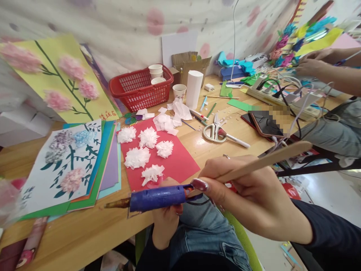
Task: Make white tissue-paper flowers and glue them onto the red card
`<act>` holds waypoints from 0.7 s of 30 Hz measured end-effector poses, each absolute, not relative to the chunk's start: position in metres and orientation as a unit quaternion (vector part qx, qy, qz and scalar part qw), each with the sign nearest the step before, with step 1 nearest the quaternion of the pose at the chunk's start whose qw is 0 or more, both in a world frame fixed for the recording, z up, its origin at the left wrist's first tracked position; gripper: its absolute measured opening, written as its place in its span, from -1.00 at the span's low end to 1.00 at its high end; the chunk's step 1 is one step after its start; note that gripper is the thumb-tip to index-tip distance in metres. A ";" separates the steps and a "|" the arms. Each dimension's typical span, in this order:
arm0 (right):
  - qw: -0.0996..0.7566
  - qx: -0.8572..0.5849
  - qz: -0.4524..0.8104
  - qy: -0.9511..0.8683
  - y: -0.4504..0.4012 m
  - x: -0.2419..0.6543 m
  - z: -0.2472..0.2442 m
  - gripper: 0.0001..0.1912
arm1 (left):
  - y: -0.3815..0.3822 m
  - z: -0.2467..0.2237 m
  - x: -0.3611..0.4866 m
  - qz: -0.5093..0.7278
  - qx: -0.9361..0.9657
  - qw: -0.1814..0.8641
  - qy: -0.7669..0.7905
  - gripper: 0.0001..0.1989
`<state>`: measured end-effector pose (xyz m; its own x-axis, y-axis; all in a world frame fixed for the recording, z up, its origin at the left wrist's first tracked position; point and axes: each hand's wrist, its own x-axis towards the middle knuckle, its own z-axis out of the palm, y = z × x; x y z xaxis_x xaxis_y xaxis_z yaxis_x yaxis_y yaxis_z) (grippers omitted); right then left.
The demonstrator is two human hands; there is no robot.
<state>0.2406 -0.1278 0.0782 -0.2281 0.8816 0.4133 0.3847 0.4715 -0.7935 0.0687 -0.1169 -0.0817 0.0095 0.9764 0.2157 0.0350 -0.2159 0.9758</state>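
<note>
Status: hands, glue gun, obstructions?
Left hand holding blue glue gun. Right hand pinching wooden craft stick, tip at gun's rear. White-handled scissors beyond, clear of both hands.

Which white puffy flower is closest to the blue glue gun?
The bottom white flower, just above the blue glue gun in the picture; the other four white flowers sit farther up.

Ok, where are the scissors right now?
In the head view, the cream-handled scissors lie on the wooden table just right of centre, between the red paper sheet and the dark-screened phone, beyond the right hand.
</note>
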 end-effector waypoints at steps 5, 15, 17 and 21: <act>0.421 -0.460 0.394 -0.675 -0.126 0.244 0.079 -0.75 | -0.115 -0.074 0.068 0.558 0.609 0.412 0.385 -0.94; 0.499 -0.436 0.473 -0.581 -0.130 0.239 0.071 -0.71 | -0.112 -0.049 0.075 0.560 0.582 0.479 0.345 -0.94; 0.522 -0.421 0.447 -0.593 -0.132 0.238 0.070 -0.74 | -0.111 -0.048 0.075 0.567 0.590 0.464 0.339 -0.95; 0.539 -0.410 0.463 -0.573 -0.133 0.237 0.069 -0.73 | -0.112 -0.048 0.076 0.573 0.586 0.463 0.337 -0.94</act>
<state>0.2372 -0.1331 0.0694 -0.0843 0.9677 0.2374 -0.0297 0.2357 -0.9714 0.0762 -0.1116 -0.0483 0.1153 0.9263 0.3587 -0.1361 -0.3429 0.9294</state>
